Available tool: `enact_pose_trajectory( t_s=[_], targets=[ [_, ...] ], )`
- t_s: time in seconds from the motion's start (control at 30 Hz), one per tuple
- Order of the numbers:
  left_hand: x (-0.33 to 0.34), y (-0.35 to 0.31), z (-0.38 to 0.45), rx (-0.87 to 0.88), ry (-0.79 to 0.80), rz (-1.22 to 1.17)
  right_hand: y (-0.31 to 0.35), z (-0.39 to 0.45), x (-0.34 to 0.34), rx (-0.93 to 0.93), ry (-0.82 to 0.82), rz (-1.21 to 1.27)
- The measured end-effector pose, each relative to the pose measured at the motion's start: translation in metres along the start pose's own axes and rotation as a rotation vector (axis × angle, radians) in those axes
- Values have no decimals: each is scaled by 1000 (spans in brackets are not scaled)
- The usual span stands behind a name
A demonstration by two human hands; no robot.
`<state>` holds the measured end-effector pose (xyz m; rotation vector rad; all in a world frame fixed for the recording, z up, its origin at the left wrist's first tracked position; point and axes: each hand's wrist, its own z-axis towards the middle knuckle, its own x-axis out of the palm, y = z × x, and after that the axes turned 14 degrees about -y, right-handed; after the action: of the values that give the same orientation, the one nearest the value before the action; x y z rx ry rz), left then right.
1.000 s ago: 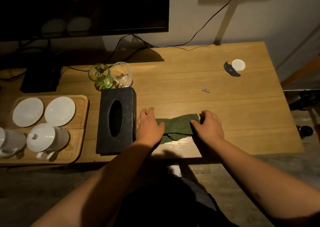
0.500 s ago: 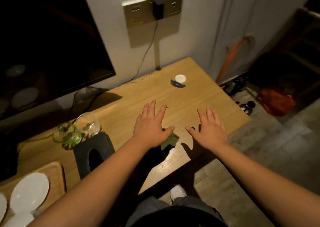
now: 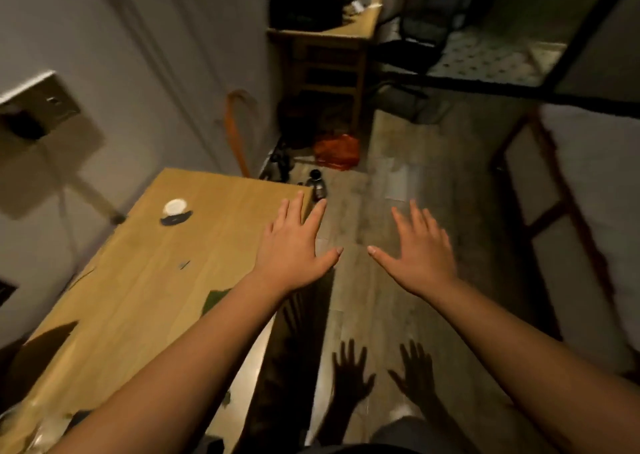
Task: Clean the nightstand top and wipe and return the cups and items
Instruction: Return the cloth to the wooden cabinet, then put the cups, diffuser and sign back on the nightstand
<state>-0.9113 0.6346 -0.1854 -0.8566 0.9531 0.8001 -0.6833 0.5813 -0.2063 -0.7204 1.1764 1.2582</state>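
The wooden nightstand top (image 3: 138,280) fills the left of the view. A green cloth (image 3: 215,299) lies on it, partly hidden behind my left forearm. My left hand (image 3: 294,245) hovers flat with spread fingers over the nightstand's right edge and holds nothing. Out over the floor, my right hand (image 3: 420,249) is likewise spread and empty. A small white round lid (image 3: 176,206) and a dark item (image 3: 175,218) sit near the far end of the top. The cups are out of view.
A wall socket plate (image 3: 38,107) with a cable is at the left. On the floor beyond the nightstand stand dark bottles (image 3: 317,185) and an orange bag (image 3: 337,150). A wooden desk (image 3: 329,38) stands farther back. A bed frame (image 3: 554,211) runs along the right.
Both hands have let go of the green cloth and lifted off the top with fingers spread. The view has swung to the right, away from the cups and tissue box.
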Motion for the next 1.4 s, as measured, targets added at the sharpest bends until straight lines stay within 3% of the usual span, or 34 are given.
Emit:
enact_pose_trajectory(
  t_s=[0.27, 0.6, 0.73, 0.97, 1.4],
  targets=[
    [36, -216, 27, 446, 36, -99, -184, -93, -86, 425, -114, -103],
    [82, -521, -34, 926, 154, -303, -405, -268, -193, 885, -252, -262],
    [98, -609, -73, 1082, 200, -373, -449, -339, -226, 1084, -327, -302],
    [119, -736, -115, 1314, 272, -490, -492, -425, -261, 1315, -307, -334],
    [178, -935, -89, 1593, 387, -503, -633, -423, -291, 1618, -274, -392]
  ],
)
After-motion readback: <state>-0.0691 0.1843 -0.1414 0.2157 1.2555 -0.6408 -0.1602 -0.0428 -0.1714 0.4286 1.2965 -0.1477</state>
